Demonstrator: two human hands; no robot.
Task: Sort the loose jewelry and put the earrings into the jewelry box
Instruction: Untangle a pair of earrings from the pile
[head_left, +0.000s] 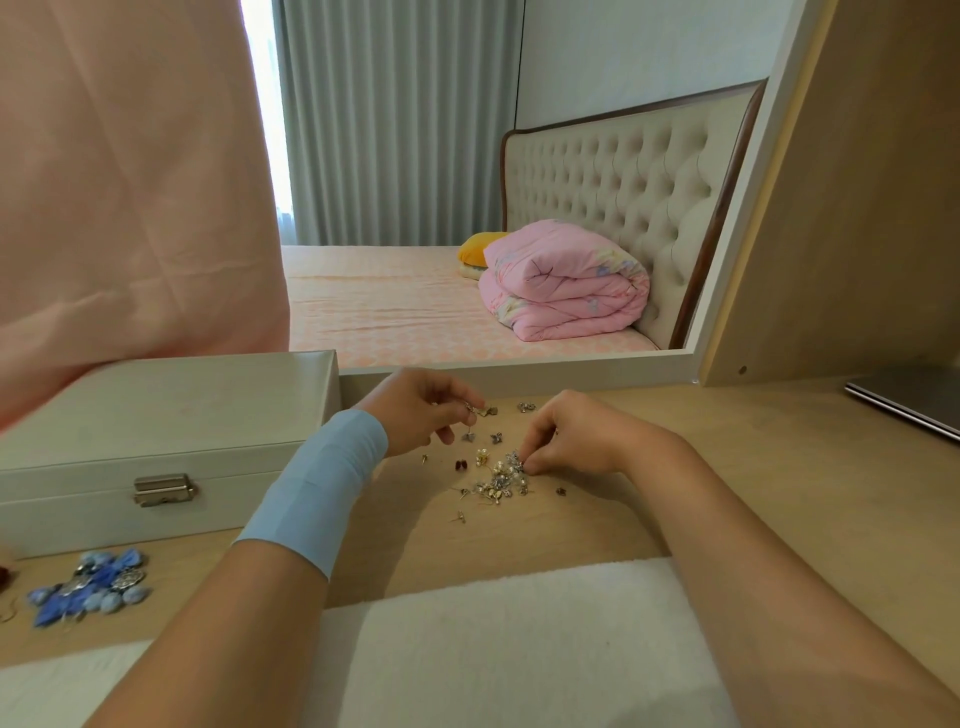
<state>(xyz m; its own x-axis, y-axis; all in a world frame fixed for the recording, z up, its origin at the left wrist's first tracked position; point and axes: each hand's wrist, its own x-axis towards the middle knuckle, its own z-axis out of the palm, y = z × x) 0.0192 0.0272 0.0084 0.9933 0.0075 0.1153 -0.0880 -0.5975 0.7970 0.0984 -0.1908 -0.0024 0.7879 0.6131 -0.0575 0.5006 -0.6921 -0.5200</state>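
We see a pale wooden desk top (727, 467) under a white-framed wall mirror (519, 371) that reflects a bed and a folded pink quilt (566, 280); the closed white jewelry box (156, 426) stands at the left; our left hand (421, 410) pinches a small metal earring (480, 410); our right hand (576, 434) pinches into the heap of small silver and pearl earrings (501, 478) mid-desk; blue beaded jewelry (93, 584) lies near the front left.
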